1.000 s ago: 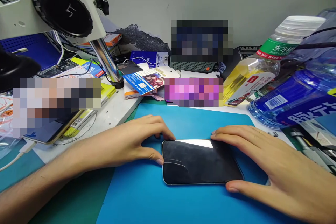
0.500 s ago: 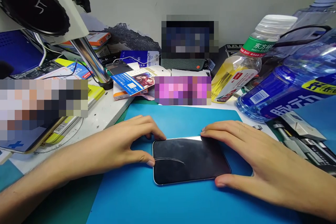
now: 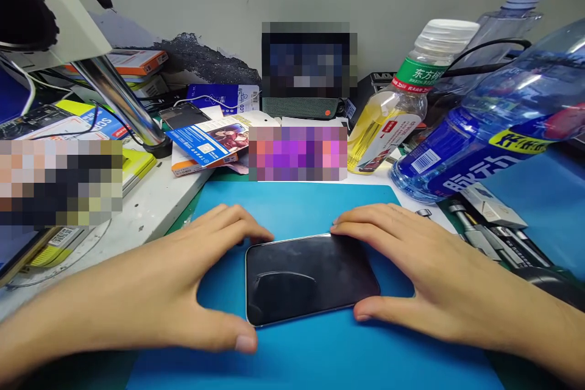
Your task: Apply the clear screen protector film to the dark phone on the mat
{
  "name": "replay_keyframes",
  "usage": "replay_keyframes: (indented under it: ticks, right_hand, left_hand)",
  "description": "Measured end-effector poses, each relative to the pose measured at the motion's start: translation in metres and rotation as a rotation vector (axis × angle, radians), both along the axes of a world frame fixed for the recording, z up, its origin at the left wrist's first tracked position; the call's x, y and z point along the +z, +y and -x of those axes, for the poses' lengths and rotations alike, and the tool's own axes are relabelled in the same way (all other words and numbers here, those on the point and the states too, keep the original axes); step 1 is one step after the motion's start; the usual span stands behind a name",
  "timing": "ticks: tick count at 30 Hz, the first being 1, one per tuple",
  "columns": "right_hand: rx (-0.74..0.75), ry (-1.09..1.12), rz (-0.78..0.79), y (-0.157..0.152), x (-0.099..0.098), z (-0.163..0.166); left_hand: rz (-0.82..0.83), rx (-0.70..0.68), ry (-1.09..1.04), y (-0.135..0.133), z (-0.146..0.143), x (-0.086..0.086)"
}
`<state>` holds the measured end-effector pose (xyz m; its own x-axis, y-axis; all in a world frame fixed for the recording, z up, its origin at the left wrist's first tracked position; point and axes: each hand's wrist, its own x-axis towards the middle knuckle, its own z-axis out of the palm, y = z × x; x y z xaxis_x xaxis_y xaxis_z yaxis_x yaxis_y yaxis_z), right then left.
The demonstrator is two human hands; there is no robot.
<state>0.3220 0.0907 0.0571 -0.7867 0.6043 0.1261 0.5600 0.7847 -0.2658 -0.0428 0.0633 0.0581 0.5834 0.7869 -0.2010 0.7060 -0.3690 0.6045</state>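
A black smartphone point(image 3: 311, 277) lies screen-up and dark on a blue work mat point(image 3: 292, 353), with a curved scratch or smear near its left end. My left hand point(image 3: 183, 292) spans the phone's left end, fingertips at the far corner and thumb at the near corner. At the right end, my right hand point(image 3: 425, 280) does the same, fingers on the far edge and thumb on the near edge. Both hands pinch the phone's edges while it rests flat on the mat.
A yellow-liquid bottle point(image 3: 393, 116) and a large blue water bottle point(image 3: 484, 134) lean at the back right. Metal tools point(image 3: 493, 225) lie right of the mat. A microscope stand point(image 3: 114, 97), boxes and blue cards point(image 3: 205, 140) crowd the back left.
The view has shifted, so everything sits further left and lower in frame. My left thumb has slid from the phone's left edge to its near-left corner; both hands stay on the phone.
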Motion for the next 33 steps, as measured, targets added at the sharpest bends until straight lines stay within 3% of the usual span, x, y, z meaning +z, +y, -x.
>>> replay_keyframes:
  ticks: [6,33]
  right_hand:
    - [-0.014,0.01,0.029,-0.001,0.001,-0.001]
    - [-0.004,0.022,0.002,0.0,0.0,0.001]
  left_hand:
    - [-0.151,-0.006,0.088,-0.009,-0.024,-0.009]
    - [-0.106,0.022,0.065,-0.011,-0.03,-0.003]
